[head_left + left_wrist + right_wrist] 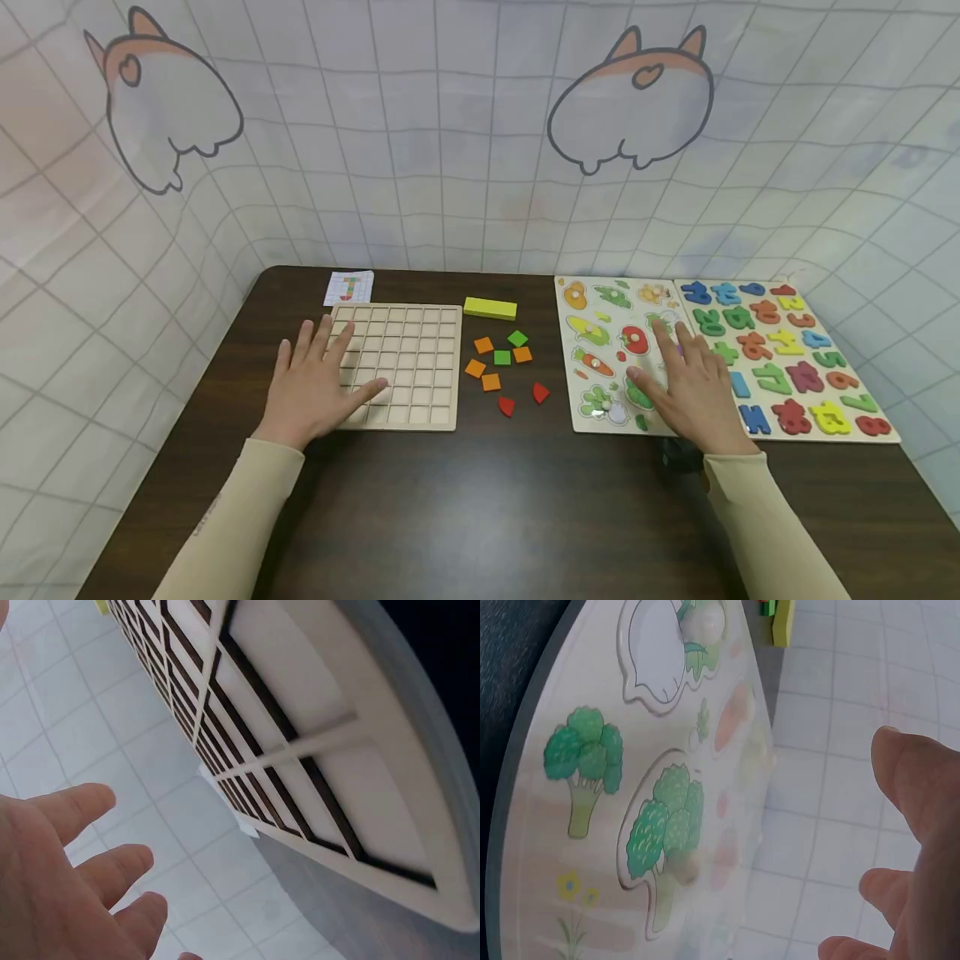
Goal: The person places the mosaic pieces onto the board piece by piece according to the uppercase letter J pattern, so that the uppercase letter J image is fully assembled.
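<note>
Grid board (420,367) lies flat on the left half of the dark table (480,500). At its left edge I see the left hand (309,383), palm down over it, fingers and thumb spread wide; my left wrist view shows a gap between fingers and board. Just behind the board's far left corner is a card (349,288) with a coloured J-like figure. Right of the board, I have a yellow block (490,308) at the back, then orange tiles (491,382) mixed with green tiles (502,357), and two red pieces (507,406) nearest me. Farther right sits the veg puzzle (636,317), its knobbed pieces showing. Over its right side I see the right hand (693,392), palm down, also spread; my right wrist view has its fingers apart from the puzzle. Against the puzzle's right edge is the letter board (772,406), crowded with coloured shapes.
</note>
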A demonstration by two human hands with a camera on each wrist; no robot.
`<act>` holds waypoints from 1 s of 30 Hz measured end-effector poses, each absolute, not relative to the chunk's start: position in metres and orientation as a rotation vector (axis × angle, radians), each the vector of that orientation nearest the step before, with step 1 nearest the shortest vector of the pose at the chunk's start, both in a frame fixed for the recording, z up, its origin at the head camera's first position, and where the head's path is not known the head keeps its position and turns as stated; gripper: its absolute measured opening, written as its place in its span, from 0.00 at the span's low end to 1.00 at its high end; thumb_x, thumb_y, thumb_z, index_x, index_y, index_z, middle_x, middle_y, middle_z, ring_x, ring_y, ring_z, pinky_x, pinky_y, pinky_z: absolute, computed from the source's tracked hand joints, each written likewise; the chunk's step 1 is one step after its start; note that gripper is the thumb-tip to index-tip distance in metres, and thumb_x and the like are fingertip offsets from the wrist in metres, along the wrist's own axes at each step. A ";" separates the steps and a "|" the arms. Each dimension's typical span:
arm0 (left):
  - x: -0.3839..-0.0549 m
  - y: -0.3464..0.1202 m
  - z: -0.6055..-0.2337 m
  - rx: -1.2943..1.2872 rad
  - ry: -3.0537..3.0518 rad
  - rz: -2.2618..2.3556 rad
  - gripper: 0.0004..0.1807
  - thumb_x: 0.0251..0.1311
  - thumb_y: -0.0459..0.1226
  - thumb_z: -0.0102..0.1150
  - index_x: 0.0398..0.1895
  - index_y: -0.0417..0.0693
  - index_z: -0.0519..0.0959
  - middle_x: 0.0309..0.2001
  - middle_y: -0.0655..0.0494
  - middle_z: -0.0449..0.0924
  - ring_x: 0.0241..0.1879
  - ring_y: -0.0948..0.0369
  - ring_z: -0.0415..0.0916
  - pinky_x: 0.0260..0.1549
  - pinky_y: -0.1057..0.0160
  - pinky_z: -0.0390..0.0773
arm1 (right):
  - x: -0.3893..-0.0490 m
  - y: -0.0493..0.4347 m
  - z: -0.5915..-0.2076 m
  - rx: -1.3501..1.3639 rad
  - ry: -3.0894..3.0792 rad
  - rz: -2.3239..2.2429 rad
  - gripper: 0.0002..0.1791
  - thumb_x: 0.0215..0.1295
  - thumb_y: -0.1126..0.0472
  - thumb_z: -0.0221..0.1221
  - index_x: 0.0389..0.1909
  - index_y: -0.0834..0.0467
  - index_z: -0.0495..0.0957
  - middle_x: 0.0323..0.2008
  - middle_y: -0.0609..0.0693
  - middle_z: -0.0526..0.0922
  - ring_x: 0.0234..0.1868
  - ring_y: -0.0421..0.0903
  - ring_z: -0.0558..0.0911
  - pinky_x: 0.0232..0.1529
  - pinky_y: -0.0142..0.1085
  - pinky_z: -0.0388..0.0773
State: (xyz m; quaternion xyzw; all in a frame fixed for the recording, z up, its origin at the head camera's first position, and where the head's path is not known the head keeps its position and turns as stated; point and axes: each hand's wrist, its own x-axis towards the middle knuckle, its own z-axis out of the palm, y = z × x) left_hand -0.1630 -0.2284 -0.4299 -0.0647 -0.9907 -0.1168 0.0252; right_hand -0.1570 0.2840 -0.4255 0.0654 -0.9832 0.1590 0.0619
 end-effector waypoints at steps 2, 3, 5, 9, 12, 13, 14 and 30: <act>-0.162 -0.233 -0.430 -0.184 -3.085 -0.368 0.60 0.61 0.77 0.47 0.85 0.50 0.50 0.85 0.38 0.40 0.84 0.35 0.36 0.78 0.28 0.39 | -0.158 0.281 -0.425 0.205 -2.970 0.487 0.49 0.74 0.33 0.53 0.84 0.54 0.48 0.80 0.73 0.52 0.77 0.80 0.53 0.72 0.79 0.45; -0.162 -0.236 -0.430 -0.174 -3.095 -0.370 0.60 0.61 0.77 0.46 0.85 0.49 0.50 0.85 0.37 0.41 0.84 0.34 0.37 0.77 0.27 0.40 | -0.159 0.279 -0.425 0.210 -2.972 0.495 0.49 0.74 0.33 0.53 0.84 0.55 0.48 0.80 0.73 0.52 0.77 0.79 0.53 0.72 0.79 0.45; -0.161 -0.242 -0.432 -0.158 -3.120 -0.375 0.61 0.61 0.78 0.46 0.85 0.48 0.50 0.84 0.35 0.43 0.83 0.33 0.39 0.77 0.27 0.42 | -0.161 0.274 -0.424 0.232 -2.977 0.504 0.48 0.74 0.34 0.54 0.84 0.55 0.50 0.80 0.73 0.53 0.78 0.78 0.54 0.72 0.78 0.46; -0.157 -0.254 -0.437 -0.150 -3.184 -0.383 0.62 0.60 0.78 0.48 0.84 0.44 0.51 0.83 0.33 0.46 0.81 0.29 0.43 0.75 0.24 0.46 | -0.168 0.261 -0.423 0.307 -2.993 0.522 0.45 0.76 0.36 0.54 0.83 0.56 0.53 0.80 0.71 0.54 0.78 0.75 0.56 0.73 0.75 0.49; -0.154 -0.258 -0.441 -0.154 -3.248 -0.417 0.63 0.59 0.77 0.49 0.84 0.42 0.51 0.83 0.32 0.46 0.81 0.29 0.43 0.74 0.23 0.47 | -0.175 0.246 -0.425 0.382 -3.012 0.524 0.42 0.77 0.38 0.54 0.82 0.56 0.55 0.80 0.70 0.55 0.78 0.73 0.57 0.74 0.73 0.53; -0.154 -0.259 -0.442 -0.155 -3.267 -0.430 0.64 0.59 0.77 0.50 0.84 0.41 0.51 0.83 0.32 0.46 0.81 0.29 0.43 0.73 0.23 0.47 | -0.178 0.241 -0.425 0.404 -3.025 0.528 0.42 0.77 0.39 0.54 0.82 0.56 0.56 0.80 0.69 0.55 0.79 0.72 0.57 0.75 0.72 0.53; -0.153 -0.260 -0.443 -0.157 -3.283 -0.438 0.64 0.59 0.78 0.50 0.84 0.41 0.51 0.83 0.32 0.46 0.81 0.29 0.43 0.73 0.23 0.48 | -0.180 0.235 -0.426 0.426 -3.035 0.536 0.41 0.77 0.40 0.54 0.82 0.57 0.56 0.80 0.69 0.56 0.79 0.72 0.58 0.75 0.72 0.53; -0.153 -0.263 -0.439 -0.182 -3.322 -0.418 0.70 0.52 0.78 0.57 0.83 0.37 0.51 0.82 0.33 0.49 0.81 0.31 0.45 0.72 0.23 0.52 | -0.229 0.153 -0.428 0.736 -3.108 0.404 0.26 0.70 0.51 0.67 0.65 0.56 0.79 0.63 0.56 0.84 0.61 0.59 0.82 0.65 0.59 0.76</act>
